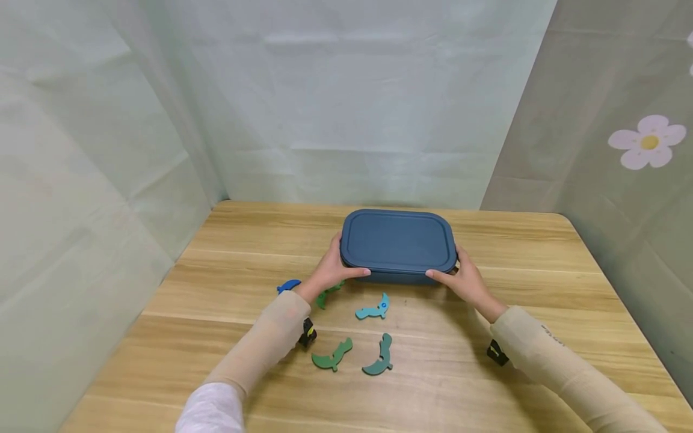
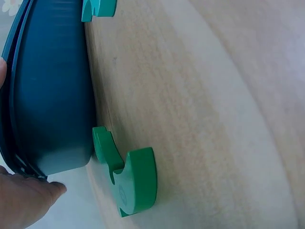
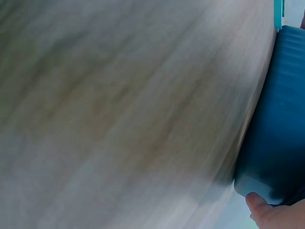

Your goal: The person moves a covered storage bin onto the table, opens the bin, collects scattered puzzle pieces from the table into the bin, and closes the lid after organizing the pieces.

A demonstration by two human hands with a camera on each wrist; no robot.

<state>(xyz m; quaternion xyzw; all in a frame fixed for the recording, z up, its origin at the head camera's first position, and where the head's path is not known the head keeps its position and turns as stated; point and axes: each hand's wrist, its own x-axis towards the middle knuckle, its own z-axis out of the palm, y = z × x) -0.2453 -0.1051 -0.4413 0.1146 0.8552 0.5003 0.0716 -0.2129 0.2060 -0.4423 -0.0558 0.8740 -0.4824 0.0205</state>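
Observation:
A dark blue rectangular box [image 1: 399, 240] with a fitted lid stands toward the back of the wooden table. My left hand [image 1: 330, 269] grips its left front corner, thumb lying along the front just under the lid rim. At the opposite corner my right hand [image 1: 464, 278] holds on the same way, its thumb on the front and its other fingers round the right side. In the left wrist view a green curved piece [image 2: 136, 183] lies close by the box's base. The right wrist view shows the right thumb [image 3: 259, 207] against the box wall [image 3: 274, 119].
In front of the box lie several flat curved pieces: a light blue one [image 1: 373, 311], a green one [image 1: 332, 355] and a grey-green one [image 1: 381, 356]. By the left wrist are a blue piece [image 1: 289, 285] and another green one [image 1: 323, 296]. Pale cloth [image 1: 352, 108] hangs behind the table.

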